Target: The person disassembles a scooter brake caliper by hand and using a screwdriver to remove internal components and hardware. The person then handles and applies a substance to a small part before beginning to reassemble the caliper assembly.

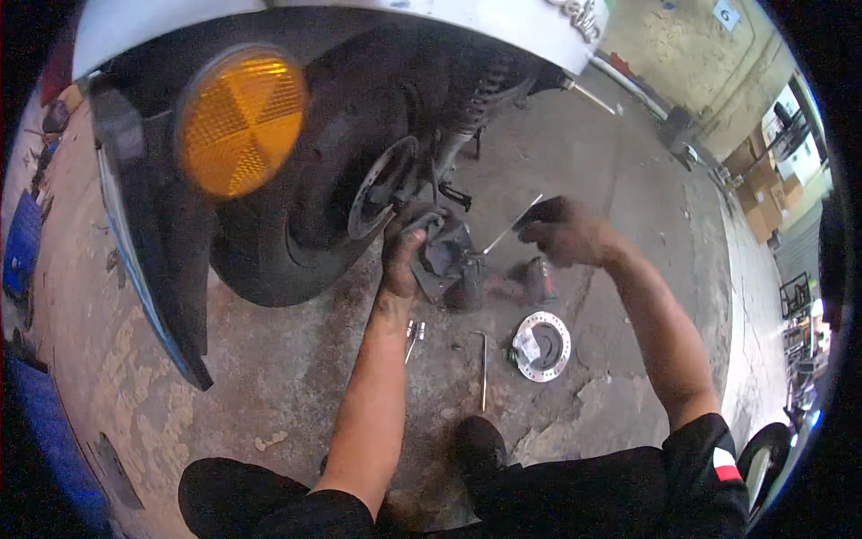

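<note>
My left hand is wrapped round a dark, greasy metal part below the wheel hub. It looks like a brake caliper, but its shape is partly lost in shadow. A thin bright metal rod slants up and right from that part. My right hand, somewhat blurred, has its fingers curled at the rod. Close by, on the hub, is a brake disc beside the black tyre. Beneath my hands a dark and red power tool lies on the floor, partly hidden.
A loose silver brake disc lies on the concrete, with an L-shaped rod left of it. Small metal tools lie beside my left forearm. Overhead hang white bodywork and an orange reflector. Cardboard boxes stand far right.
</note>
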`<action>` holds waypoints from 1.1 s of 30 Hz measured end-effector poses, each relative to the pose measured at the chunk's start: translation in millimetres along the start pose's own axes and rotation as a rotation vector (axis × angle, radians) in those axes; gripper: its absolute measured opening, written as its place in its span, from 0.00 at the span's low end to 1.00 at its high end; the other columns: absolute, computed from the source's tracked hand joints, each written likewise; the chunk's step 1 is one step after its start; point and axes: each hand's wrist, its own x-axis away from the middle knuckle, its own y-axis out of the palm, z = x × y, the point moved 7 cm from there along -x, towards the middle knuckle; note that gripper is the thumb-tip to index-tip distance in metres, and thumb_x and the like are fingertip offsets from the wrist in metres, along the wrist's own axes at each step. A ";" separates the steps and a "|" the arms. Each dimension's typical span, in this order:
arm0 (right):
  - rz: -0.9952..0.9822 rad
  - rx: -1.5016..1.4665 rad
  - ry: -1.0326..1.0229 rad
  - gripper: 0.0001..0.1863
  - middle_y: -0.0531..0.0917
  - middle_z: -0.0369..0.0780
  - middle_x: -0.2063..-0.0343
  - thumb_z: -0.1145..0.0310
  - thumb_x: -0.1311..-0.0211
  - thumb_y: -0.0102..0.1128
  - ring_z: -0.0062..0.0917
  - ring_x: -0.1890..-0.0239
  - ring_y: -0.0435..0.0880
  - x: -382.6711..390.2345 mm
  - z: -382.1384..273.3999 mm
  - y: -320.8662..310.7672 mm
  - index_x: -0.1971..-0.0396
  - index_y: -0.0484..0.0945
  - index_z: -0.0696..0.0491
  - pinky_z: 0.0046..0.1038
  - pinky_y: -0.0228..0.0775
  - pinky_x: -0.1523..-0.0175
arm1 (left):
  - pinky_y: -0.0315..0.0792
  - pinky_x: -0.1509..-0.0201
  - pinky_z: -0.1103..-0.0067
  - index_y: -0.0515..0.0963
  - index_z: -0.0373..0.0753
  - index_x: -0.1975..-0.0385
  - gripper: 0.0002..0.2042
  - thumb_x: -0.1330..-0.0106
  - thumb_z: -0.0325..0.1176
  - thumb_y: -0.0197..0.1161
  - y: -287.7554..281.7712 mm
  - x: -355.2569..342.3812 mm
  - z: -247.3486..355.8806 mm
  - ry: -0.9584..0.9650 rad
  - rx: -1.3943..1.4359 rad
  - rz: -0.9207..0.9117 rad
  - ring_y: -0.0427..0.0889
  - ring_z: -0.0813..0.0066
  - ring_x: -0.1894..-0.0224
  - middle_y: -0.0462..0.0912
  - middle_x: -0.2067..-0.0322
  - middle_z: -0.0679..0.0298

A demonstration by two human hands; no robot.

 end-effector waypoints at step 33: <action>0.675 -0.317 -0.615 0.08 0.81 0.49 0.74 0.71 0.41 0.57 0.41 0.72 0.82 39.6 -79.0 18.6 0.66 0.80 0.59 0.33 0.73 0.66 | 0.72 0.51 0.71 0.73 0.32 0.58 0.20 0.44 0.41 0.52 7.8 0.5 -1.3 -0.094 0.306 0.001 0.78 0.65 0.59 0.78 0.62 0.57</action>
